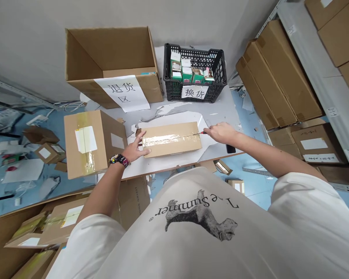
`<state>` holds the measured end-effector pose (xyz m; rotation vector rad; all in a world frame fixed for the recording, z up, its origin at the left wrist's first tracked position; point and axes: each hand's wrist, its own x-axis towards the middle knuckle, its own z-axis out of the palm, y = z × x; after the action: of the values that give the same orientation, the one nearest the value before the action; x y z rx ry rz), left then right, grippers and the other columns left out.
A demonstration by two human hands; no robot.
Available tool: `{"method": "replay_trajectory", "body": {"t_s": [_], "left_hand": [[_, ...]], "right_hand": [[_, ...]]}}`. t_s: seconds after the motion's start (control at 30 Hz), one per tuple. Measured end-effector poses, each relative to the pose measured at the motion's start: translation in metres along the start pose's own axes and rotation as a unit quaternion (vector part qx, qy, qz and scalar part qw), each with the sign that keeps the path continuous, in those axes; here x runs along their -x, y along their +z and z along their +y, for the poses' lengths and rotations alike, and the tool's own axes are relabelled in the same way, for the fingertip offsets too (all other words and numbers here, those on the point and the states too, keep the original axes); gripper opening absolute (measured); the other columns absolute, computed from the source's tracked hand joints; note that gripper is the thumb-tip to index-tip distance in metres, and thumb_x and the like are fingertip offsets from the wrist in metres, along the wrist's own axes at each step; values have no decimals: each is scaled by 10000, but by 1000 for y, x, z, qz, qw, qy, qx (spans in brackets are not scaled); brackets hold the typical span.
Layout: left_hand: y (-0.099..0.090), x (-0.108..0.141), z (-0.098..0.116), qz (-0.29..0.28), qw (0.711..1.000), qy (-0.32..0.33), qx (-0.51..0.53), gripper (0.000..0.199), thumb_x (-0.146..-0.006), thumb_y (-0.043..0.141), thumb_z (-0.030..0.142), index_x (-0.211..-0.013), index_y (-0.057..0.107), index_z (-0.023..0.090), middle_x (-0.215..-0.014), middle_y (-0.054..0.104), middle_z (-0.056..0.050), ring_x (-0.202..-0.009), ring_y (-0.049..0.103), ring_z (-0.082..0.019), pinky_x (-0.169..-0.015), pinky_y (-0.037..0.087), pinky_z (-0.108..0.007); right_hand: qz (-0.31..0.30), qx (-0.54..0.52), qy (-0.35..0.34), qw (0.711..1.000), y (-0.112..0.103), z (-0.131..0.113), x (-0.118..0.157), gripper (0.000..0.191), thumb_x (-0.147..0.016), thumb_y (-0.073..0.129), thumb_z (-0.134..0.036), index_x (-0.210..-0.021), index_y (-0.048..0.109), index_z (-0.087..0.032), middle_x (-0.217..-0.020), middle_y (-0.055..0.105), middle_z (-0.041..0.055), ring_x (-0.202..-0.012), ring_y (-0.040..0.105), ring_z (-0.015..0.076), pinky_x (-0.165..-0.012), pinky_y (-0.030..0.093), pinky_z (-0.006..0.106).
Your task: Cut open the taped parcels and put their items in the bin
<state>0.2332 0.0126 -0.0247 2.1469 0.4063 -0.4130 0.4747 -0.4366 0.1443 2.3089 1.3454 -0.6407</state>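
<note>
A long cardboard box (171, 145) lies on the table, with shiny clear tape along the middle of its top. My left hand (135, 147) grips its left end, fingers at the far corner and thumb near the front corner. At the right end, my right hand (221, 133) is closed around a thin metal-tipped tool (203, 132) with a red handle. The tool's tip meets the right end of the box's top, by the taped seam. Most of the handle is hidden in my fist, so its exact kind is unclear.
Behind stand a large open carton (113, 93) with a paper sign and a black crate (196, 91) holding small green-and-white boxes. A taped carton (84, 151) stands left. A dark phone-like object (230, 148) lies at the front edge. Shelving (314, 50) with cartons rises right.
</note>
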Motion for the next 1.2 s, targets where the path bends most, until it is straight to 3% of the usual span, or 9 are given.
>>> {"method": "replay_trajectory", "body": {"t_s": [0.27, 0.53, 0.77, 1.2], "left_hand": [[-3, 1, 5, 0, 1000, -7, -19, 1432, -760, 931, 734, -1954, 238, 352, -1720, 691, -166, -1414, 782, -422, -1174, 655, -547], [-1, 3, 4, 6, 1000, -5, -20, 1432, -760, 925, 777, -1954, 243, 374, -1701, 711, -148, -1417, 788, -423, -1165, 660, -541], [-1, 4, 3, 8, 999, -9, -42, 1400, -780, 914, 751, -1954, 248, 379, -1706, 711, -141, -1419, 785, -428, -1149, 657, -528], [-2, 4, 2, -2, 999, -15, -31, 1432, -769, 920, 761, -1958, 226, 365, -1743, 680, -148, -1458, 762, -437, -1214, 619, -567]], "right_hand": [[7, -9, -7, 1000, -5, 3, 3, 431, -1212, 412, -204, -1500, 732, -185, -1250, 875, 205, -1041, 813, 310, -845, 431, 367], [23, -19, -46, 998, 4, -7, -19, 478, -1220, 401, -228, -1577, 716, -178, -1216, 882, 197, -1030, 818, 312, -850, 429, 374], [28, -2, -65, 997, 11, 1, -21, 479, -1231, 384, -228, -1572, 717, -179, -1194, 886, 191, -996, 814, 311, -832, 412, 376], [9, 22, -51, 998, 6, -2, -19, 487, -1175, 408, -103, -1555, 704, -175, -1201, 878, 202, -1052, 843, 315, -801, 423, 362]]}}
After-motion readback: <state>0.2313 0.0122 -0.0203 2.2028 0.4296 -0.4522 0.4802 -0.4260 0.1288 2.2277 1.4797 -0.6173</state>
